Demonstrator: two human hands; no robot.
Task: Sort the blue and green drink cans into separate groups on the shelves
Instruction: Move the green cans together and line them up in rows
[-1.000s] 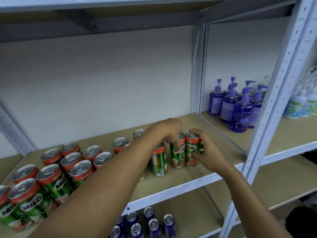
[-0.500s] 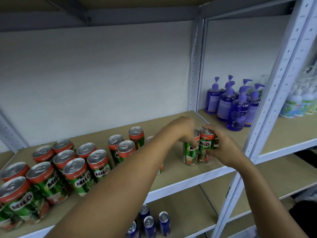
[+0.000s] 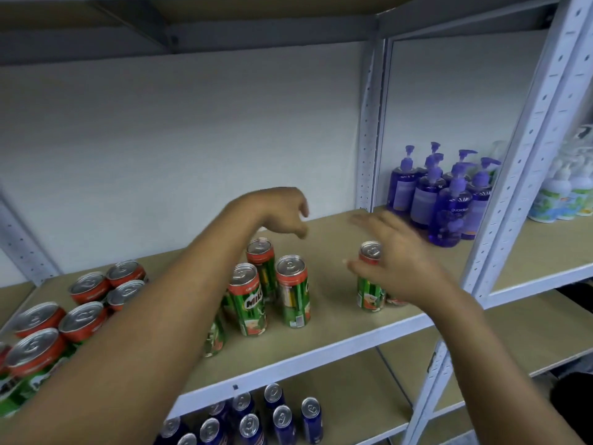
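Green cans crowd the left of the upper shelf, with three more standing near its middle. The left hand hangs above them, wrist bent, fingers loosely curled, holding nothing. The right hand, fingers spread, is just beside a green pair. Blue cans stand below.

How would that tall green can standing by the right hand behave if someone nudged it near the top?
The green can is tall and narrow on the flat shelf, so it would probably tip. Once down, its round body would likely roll. Its smooth metal may feel slippery.
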